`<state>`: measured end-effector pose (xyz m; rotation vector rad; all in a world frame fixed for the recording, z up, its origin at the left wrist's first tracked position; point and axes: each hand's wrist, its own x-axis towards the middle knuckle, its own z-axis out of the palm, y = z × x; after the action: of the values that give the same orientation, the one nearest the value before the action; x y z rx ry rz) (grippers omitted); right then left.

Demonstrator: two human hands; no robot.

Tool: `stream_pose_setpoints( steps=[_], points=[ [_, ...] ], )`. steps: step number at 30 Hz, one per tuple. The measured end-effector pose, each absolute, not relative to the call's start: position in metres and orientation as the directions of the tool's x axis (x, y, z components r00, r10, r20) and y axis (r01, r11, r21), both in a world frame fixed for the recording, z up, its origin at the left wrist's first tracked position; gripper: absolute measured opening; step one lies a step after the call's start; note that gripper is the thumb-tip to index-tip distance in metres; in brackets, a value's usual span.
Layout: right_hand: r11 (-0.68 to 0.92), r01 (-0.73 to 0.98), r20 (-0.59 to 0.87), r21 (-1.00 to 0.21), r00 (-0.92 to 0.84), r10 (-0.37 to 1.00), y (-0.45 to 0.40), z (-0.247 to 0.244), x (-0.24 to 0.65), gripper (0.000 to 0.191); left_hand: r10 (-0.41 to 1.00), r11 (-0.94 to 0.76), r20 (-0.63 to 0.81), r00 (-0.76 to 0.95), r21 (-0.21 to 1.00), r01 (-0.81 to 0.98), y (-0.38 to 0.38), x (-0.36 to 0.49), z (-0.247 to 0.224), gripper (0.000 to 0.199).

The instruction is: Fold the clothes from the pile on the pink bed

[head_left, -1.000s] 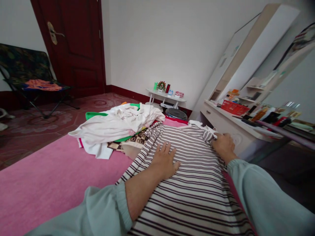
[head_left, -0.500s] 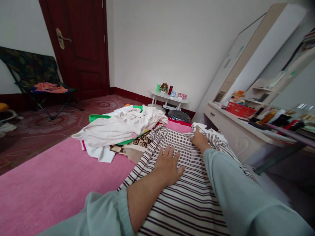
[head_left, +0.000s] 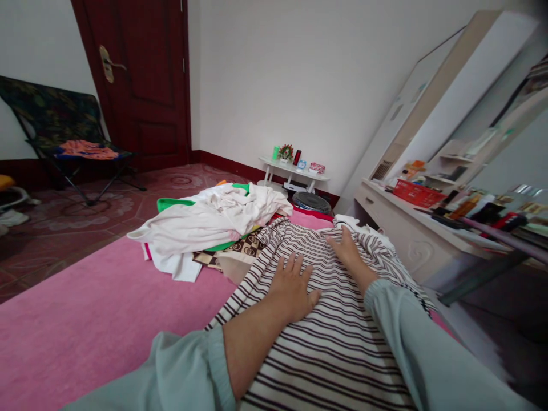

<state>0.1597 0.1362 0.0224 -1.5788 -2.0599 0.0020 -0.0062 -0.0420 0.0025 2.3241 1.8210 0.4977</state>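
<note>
A white shirt with dark stripes (head_left: 329,348) lies spread out on the pink bedspread (head_left: 124,325), its neck end pointing away from me. My left hand (head_left: 291,288) rests flat on the middle of the shirt, fingers spread. Farther up, near the shirt's right shoulder, my right hand (head_left: 349,254) touches the fabric with its fingers stretched out and thumb apart. Beyond my left hand is a heap of clothes, with a white garment (head_left: 214,217) on top and a brown checked cloth (head_left: 246,246) showing under it.
To the right stands a white dresser (head_left: 411,228) carrying a red basket (head_left: 417,193) and several bottles. A low white table (head_left: 293,169) is by the far wall, with a round dark lid (head_left: 311,201) nearer the bed. A folding chair (head_left: 55,125) stands left.
My right hand has shifted slightly toward me and its fingers have opened out over the shirt. The shirt's right side lies a little further out. My left hand stays in place.
</note>
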Motion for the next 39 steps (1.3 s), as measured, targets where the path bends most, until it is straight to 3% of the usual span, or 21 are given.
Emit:
stream_pose_setpoints(
  steps=[5, 11, 14, 18, 21, 23, 26, 28, 30, 33, 36, 39],
  points=[
    [0.474, 0.847, 0.379, -0.241, -0.367, 0.849, 0.061, 0.02, 0.15, 0.062, 0.958, -0.265, 0.196, 0.212, 0.307, 0.914, -0.04, -0.007, 0.0, 0.068],
    [0.305, 0.95, 0.189, -0.074, -0.287, 0.939, 0.014, -0.004, 0.148, 0.055, 0.943, -0.292, 0.255, 0.215, 0.314, 0.903, -0.04, -0.009, -0.006, 0.061],
    [0.305, 0.951, 0.204, -0.052, -0.288, 0.936, 0.012, -0.01, 0.148, 0.055, 0.929, -0.31, 0.309, 0.202, 0.356, 0.881, -0.039, -0.013, -0.003, 0.051],
    [0.308, 0.949, 0.241, -0.067, -0.284, 0.928, 0.011, -0.009, 0.149, 0.053, 0.891, -0.271, 0.453, 0.044, 0.45, 0.851, -0.03, -0.028, 0.019, 0.038],
    [0.313, 0.945, 0.268, -0.09, -0.28, 0.922, 0.01, -0.008, 0.148, 0.053, 0.805, -0.163, 0.585, -0.102, 0.383, 0.909, -0.013, -0.049, 0.044, 0.045],
    [0.322, 0.941, 0.281, -0.105, -0.282, 0.917, 0.009, -0.008, 0.148, 0.053, 0.825, -0.023, 0.541, -0.163, 0.32, 0.947, 0.001, -0.064, 0.057, 0.051],
    [0.319, 0.939, 0.287, -0.125, -0.274, 0.918, 0.009, -0.008, 0.149, 0.052, 0.912, 0.157, 0.332, -0.243, 0.266, 0.951, 0.02, -0.081, 0.065, 0.054],
    [0.323, 0.937, 0.293, -0.137, -0.273, 0.916, 0.009, -0.008, 0.15, 0.051, 0.938, 0.195, 0.233, -0.255, 0.253, 0.948, 0.031, -0.086, 0.068, 0.046],
    [0.329, 0.932, 0.302, -0.155, -0.272, 0.913, 0.009, -0.008, 0.151, 0.051, 0.941, 0.195, 0.224, -0.253, 0.253, 0.948, 0.037, -0.087, 0.074, 0.032],
    [0.334, 0.925, 0.317, -0.184, -0.265, 0.911, 0.009, -0.008, 0.152, 0.049, 0.923, 0.077, 0.342, -0.178, 0.288, 0.955, 0.035, -0.078, 0.09, 0.03],
    [0.331, 0.922, 0.337, -0.202, -0.252, 0.907, 0.01, -0.006, 0.153, 0.046, 0.861, -0.263, 0.495, 0.112, 0.246, 0.933, 0.008, -0.058, 0.101, 0.027],
    [0.365, 0.908, 0.337, -0.206, -0.284, 0.898, 0.008, -0.002, 0.154, 0.042, 0.772, -0.576, 0.376, 0.513, 0.07, 0.815, -0.037, -0.033, 0.092, 0.023]
  ],
)
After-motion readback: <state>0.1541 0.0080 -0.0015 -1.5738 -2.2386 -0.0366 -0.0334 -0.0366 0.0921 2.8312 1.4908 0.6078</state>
